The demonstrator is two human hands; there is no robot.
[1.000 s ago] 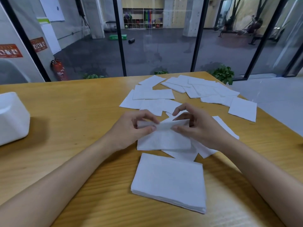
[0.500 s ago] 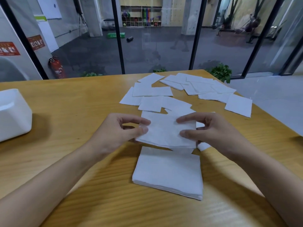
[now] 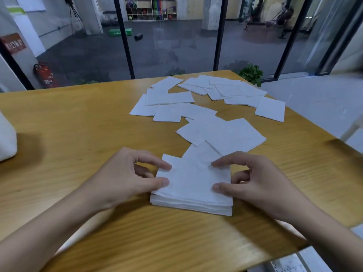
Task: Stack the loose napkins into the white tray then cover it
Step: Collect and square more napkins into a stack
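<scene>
A stack of white napkins lies on the wooden table in front of me. My left hand rests thumb and forefinger tips on the top napkin's left edge. My right hand does the same on its right edge, and its other fingers curl beside the stack. Loose napkins lie overlapping just beyond the stack. More loose napkins are scattered toward the far right corner. A white container, cut off by the frame, stands at the left edge.
The table's right edge runs diagonally close to the far napkins, with floor beyond it. Glass panels with black frames stand behind the table. A potted plant sits past the far corner.
Both hands carried one napkin from the loose pile toward me and laid it flat on top of the stack. The view tilted down and nearer.
</scene>
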